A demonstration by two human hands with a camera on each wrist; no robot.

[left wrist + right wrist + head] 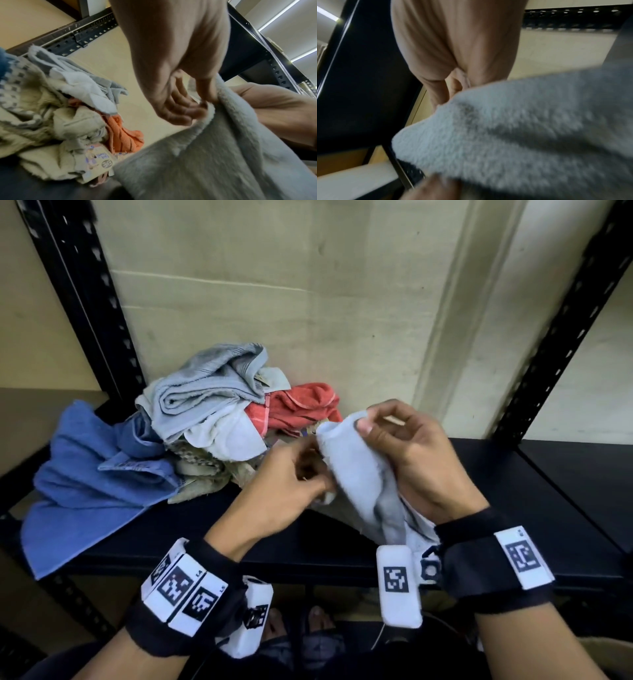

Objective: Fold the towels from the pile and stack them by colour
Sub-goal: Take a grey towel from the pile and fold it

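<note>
A pale grey-white towel hangs in the air above the front of the black shelf. My right hand pinches its top edge between thumb and fingers. My left hand grips the towel's left edge lower down; in the left wrist view its fingers curl onto the towel's hem. In the right wrist view the same towel fills the lower frame. The pile sits at the back left: grey, white, red, beige and blue towels.
A blue towel spills over the shelf's left front edge. Black perforated uprights stand at both sides, with a plaster wall behind. A paper label lies on a beige towel in the pile. My feet show below the shelf.
</note>
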